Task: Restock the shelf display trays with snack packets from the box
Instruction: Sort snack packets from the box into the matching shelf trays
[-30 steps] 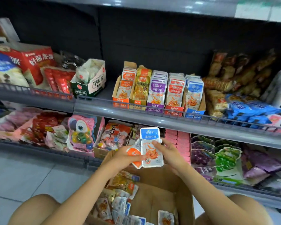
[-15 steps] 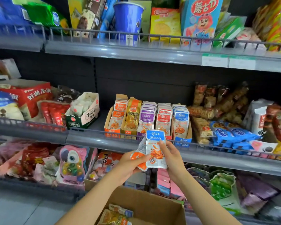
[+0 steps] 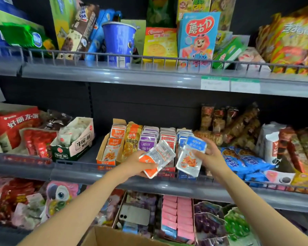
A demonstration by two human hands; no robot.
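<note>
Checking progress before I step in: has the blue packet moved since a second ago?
Yes. The blue packet in the right hand has risen from below the shelf edge to the tray's blue row.

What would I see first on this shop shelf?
Two hands in the middle: the left hand holds an orange packet, the right hand a blue packet, in front of the tray on the middle shelf. Above, a blue cup and a cartoon box stand on the top shelf.
</note>
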